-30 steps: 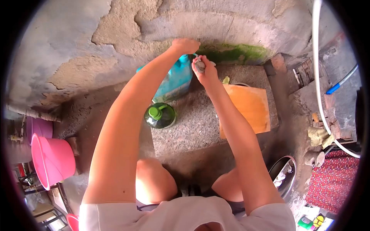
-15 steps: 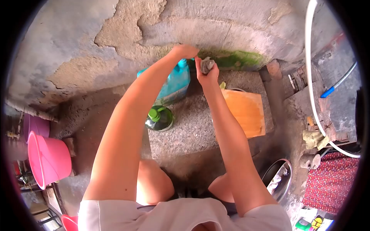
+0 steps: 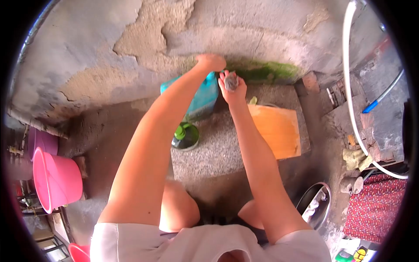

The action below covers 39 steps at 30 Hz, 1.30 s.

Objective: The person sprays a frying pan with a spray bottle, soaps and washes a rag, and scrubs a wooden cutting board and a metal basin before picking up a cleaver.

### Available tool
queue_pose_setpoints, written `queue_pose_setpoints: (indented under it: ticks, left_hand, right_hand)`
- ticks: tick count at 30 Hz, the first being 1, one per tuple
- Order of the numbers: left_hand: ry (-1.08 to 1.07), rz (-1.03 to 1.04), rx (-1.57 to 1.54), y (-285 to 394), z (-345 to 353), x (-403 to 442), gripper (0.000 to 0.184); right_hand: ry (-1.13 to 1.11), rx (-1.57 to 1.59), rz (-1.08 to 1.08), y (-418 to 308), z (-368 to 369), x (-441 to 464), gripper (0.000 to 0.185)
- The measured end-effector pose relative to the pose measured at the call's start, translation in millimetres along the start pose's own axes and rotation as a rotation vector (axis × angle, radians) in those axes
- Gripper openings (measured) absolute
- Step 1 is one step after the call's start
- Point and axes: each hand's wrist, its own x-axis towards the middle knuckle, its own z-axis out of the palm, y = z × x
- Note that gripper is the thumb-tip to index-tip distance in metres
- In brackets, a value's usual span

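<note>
A blue jug [image 3: 204,99] with a cap or pump at its top stands on the stone slab [image 3: 218,153] near the wall. My left hand [image 3: 212,62] is bent over the jug's top, back of the hand up, its fingertips hidden. Just right of it, my right hand [image 3: 235,92] is cupped, palm up, around a crumpled grey wad [image 3: 231,82] that looks like a scrubber or rag. A dark bottle with a green cap [image 3: 185,136] stands in front of the jug. An orange board [image 3: 276,132] lies to the right of my right forearm.
Pink [image 3: 56,180] and purple buckets [image 3: 43,142] stand at the left. A white hose [image 3: 348,65] hangs at the right, near a red patterned cloth [image 3: 375,207]. An oval basin [image 3: 325,214] sits by my right leg. A peeling, mossy wall [image 3: 270,35] rises behind the slab.
My right hand has opened a little and turned its palm up under the grey wad. My left hand stays over the jug's top. The view has shifted slightly.
</note>
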Motion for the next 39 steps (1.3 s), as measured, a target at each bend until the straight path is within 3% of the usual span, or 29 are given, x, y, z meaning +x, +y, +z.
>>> queue_pose_setpoints:
  ticks: [2, 4, 6, 10, 11, 14, 15, 16, 18, 20, 21, 23, 24, 25, 26, 27, 28, 29, 32, 33, 35, 37, 38, 39]
  left_hand:
    - [0.052, -0.057, -0.064, 9.7, -8.7, -22.3, 0.037]
    - [0.117, -0.099, 0.022, 23.7, -21.5, -42.4, 0.038]
    - [0.167, -0.129, 0.008, 21.2, -21.8, -40.5, 0.038]
    - [0.0, 0.032, -0.124, -0.7, -28.5, 3.0, 0.04]
    - [-0.107, 0.027, 0.091, -8.0, -3.1, 30.2, 0.04]
    - [-0.001, -0.108, -0.083, 12.3, -17.2, -26.8, 0.041]
    - [-0.09, 0.075, 0.037, 10.7, -12.8, -25.7, 0.041]
    - [0.072, -0.061, -0.089, 15.2, -6.9, -26.1, 0.042]
    - [0.133, -0.146, -0.121, 20.3, -18.0, -33.6, 0.043]
    - [0.223, -0.037, 0.143, 29.5, -32.6, -50.2, 0.034]
    - [0.386, 0.047, 0.021, 32.9, -40.3, -49.0, 0.038]
    - [0.414, 0.163, -0.355, 73.2, -72.6, -76.8, 0.044]
    - [0.272, 0.225, -0.552, 96.1, -81.0, -86.1, 0.05]
    - [0.286, 0.296, -0.725, 121.5, -69.5, -82.7, 0.057]
    - [0.615, 0.33, -0.641, 151.8, -40.5, -66.3, 0.061]
    - [0.743, 0.364, -0.746, 167.1, -38.8, -53.4, 0.06]
    - [0.636, 0.371, -0.957, 175.0, -46.2, -62.2, 0.058]
    - [0.522, 0.375, -1.153, 179.8, -68.7, -74.4, 0.057]
    - [0.15, 0.43, -1.78, 231.6, -62.3, -82.1, 0.055]
    - [0.033, 0.404, -1.824, 244.6, -55.5, -115.7, 0.056]
    - [-0.182, 0.299, -2.024, 250.7, -44.7, -122.6, 0.057]
    - [-0.435, 0.137, -2.308, 247.4, 0.1, -76.3, 0.058]
    - [-0.575, 0.044, -2.437, 245.6, 14.0, -63.2, 0.059]
    - [-0.406, 0.075, -2.437, 239.7, 20.0, -83.7, 0.055]
  right_hand:
    - [-0.082, 0.076, 0.017, 4.3, -11.5, 8.1, 0.027]
    - [0.016, -0.01, -0.013, 4.6, 2.5, -3.6, 0.024]
    - [-0.023, -0.017, 0.001, 0.5, 4.5, -8.8, 0.025]
    - [-0.052, -0.013, 0.036, -8.4, -3.5, -13.7, 0.025]
    - [-0.066, -0.009, 0.031, -8.4, -2.8, -13.8, 0.025]
    - [-0.047, -0.012, 0.015, -0.3, -17.2, -16.4, 0.025]
    - [-0.076, -0.001, 0.013, 0.4, -19.2, -12.5, 0.026]
    - [-0.12, 0.013, 0.002, -1.3, -13.8, -4.5, 0.027]
    - [0.01, 0.032, -0.03, -3.8, 4.0, -16.2, 0.025]
    - [0.095, 0.013, -0.095, -14.4, 9.2, -23.0, 0.022]
    - [0.125, 0.012, -0.121, -25.5, 14.7, -29.4, 0.018]
    - [0.111, -0.117, -0.207, -57.8, 22.4, -29.8, 0.017]
    - [-0.01, -0.244, -0.315, -75.4, 33.9, -37.8, 0.02]
    - [-0.176, -0.389, -0.333, -94.8, 48.1, -42.2, 0.03]
    - [-0.326, -0.36, -0.163, -96.9, 86.7, -74.0, 0.043]
    - [-0.124, -0.469, -0.375, -102.0, 110.0, -90.9, 0.05]
    - [-0.188, -0.443, -0.292, -115.6, 117.9, -100.9, 0.053]
    - [-0.008, -0.375, -0.412, -97.2, 150.4, -131.3, 0.049]
    - [0.134, -1.025, -0.745, -122.5, 142.2, -139.4, 0.045]
    - [0.047, -1.115, -0.87, -145.1, 128.1, -135.0, 0.044]
    - [0.133, -1.205, -0.633, -159.8, 84.3, -128.9, 0.046]
    - [0.136, -1.442, -0.607, -144.9, 60.5, -157.8, 0.051]
    - [0.097, -1.64, -0.698, -123.3, 48.9, -176.0, 0.056]
    - [0.073, -1.643, -0.683, -122.1, 26.5, -168.8, 0.057]
